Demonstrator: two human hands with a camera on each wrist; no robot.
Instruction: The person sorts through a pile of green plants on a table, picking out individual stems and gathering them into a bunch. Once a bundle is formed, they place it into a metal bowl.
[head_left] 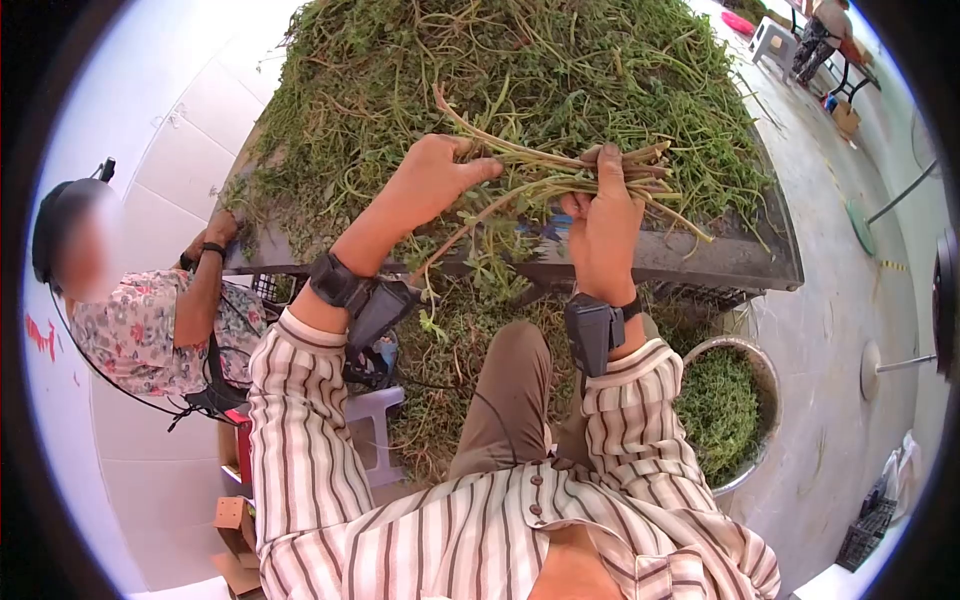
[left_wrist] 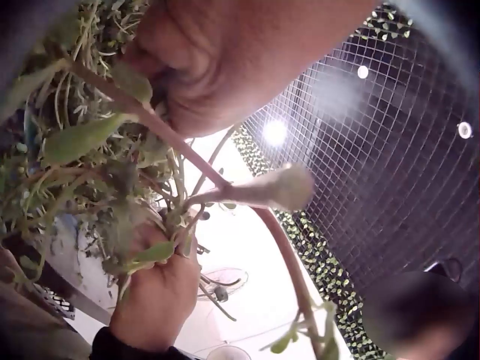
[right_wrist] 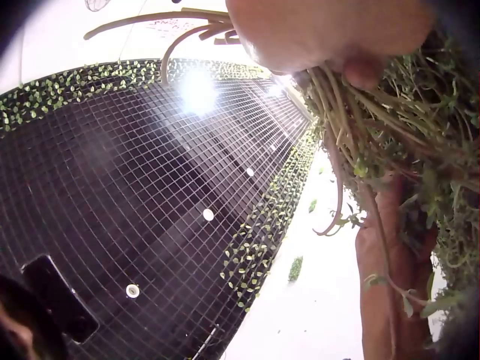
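My right hand [head_left: 608,215] grips a bundle of long green-brown plant stems [head_left: 560,182], thumb across the top. Cut-looking stem ends stick out to its right, and the leafy part hangs left and down. Close to the left part of this bundle is my left hand [head_left: 430,180], its thumb pointing right toward the stems; I cannot tell whether its fingers hold any. One long stem [left_wrist: 176,142] crosses in front of the left hand in the left wrist view. Beneath both hands lies a large heap of the same leafy plants [head_left: 520,60].
The heap covers most of a dark table [head_left: 700,260]. A round metal tub [head_left: 770,385] of greens stands on the right, by my knee. More plants [head_left: 430,420] lie under the table edge. Another person [head_left: 170,320] works at the left side, beside a pale plastic stool [head_left: 375,430].
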